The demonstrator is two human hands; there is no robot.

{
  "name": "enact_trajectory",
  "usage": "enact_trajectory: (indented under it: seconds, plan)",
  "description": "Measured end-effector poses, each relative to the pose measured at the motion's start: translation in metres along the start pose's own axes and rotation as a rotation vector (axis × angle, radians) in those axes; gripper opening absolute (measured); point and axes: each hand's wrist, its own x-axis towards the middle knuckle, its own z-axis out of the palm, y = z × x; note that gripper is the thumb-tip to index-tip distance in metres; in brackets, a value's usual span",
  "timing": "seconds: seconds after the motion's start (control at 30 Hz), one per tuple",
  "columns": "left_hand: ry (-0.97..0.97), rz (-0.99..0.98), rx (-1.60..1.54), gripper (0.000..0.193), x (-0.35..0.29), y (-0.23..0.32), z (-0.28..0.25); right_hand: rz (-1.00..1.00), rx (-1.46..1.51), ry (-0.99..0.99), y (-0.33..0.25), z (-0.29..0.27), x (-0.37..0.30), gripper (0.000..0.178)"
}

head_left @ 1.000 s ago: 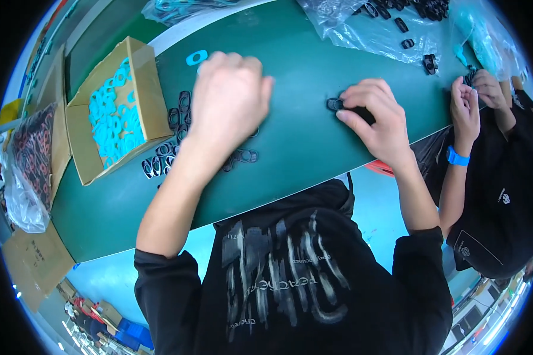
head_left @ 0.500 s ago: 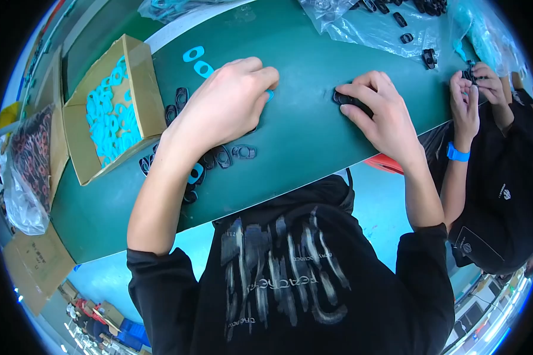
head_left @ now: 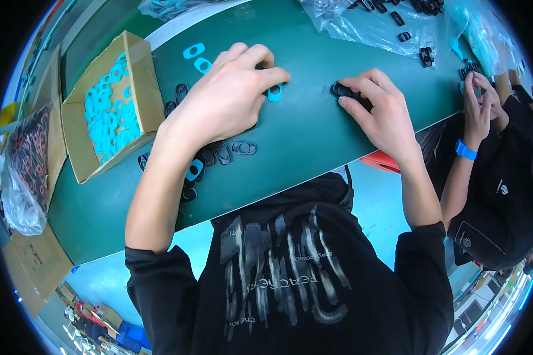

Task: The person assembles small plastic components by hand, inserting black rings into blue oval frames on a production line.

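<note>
My left hand (head_left: 234, 89) is bent over the green table with its fingers curled down. Its index finger meets the upper edge of a flat teal oval ring (head_left: 275, 94); the other fingertips are partly hidden. Farther right, my right hand (head_left: 378, 109) pinches a black oval plastic part (head_left: 341, 90) between thumb and fingers, close to the tabletop. Beyond my left hand lie two more teal rings, one (head_left: 193, 51) in plain sight and one (head_left: 202, 65) partly covered. Several black oval parts (head_left: 244, 148) are scattered around my left wrist, one with a teal ring (head_left: 195, 170) on it.
An open cardboard box (head_left: 145, 83) of teal rings stands at the left. A clear plastic bag (head_left: 361, 32) with black parts spreads at the back right, beside a bag of teal material (head_left: 471, 26). At the right, a co-worker's hands (head_left: 479, 106) work by the table edge (head_left: 314, 183).
My left hand has shifted slightly up and right, and more of the teal ring shows by its fingers. My right hand stays almost in place. The co-worker's hands have moved slightly.
</note>
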Motion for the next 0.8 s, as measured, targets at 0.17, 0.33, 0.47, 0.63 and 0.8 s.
enact_trajectory:
  seconds: [0.17,0.33,0.47,0.63,0.8]
  plan:
    - [-0.020,-0.013,-0.047,0.022,0.004,0.009,0.008,-0.121,0.128,0.066,-0.017,0.002,0.007,0.027]
    - [0.050,-0.080,-0.080,0.028,-0.008,0.020,0.008,-0.261,0.174,0.002,-0.029,0.011,0.020,0.028]
    - [0.186,-0.154,-0.088,0.025,-0.029,0.015,-0.005,-0.329,0.190,-0.045,-0.034,0.022,0.026,0.028]
    - [0.307,-0.193,-0.119,0.019,-0.048,0.014,-0.012,-0.325,0.203,-0.092,-0.031,0.027,0.032,0.027]
    - [0.442,-0.264,-0.238,0.013,-0.054,0.010,-0.011,-0.286,0.167,-0.138,-0.030,0.021,0.033,0.026]
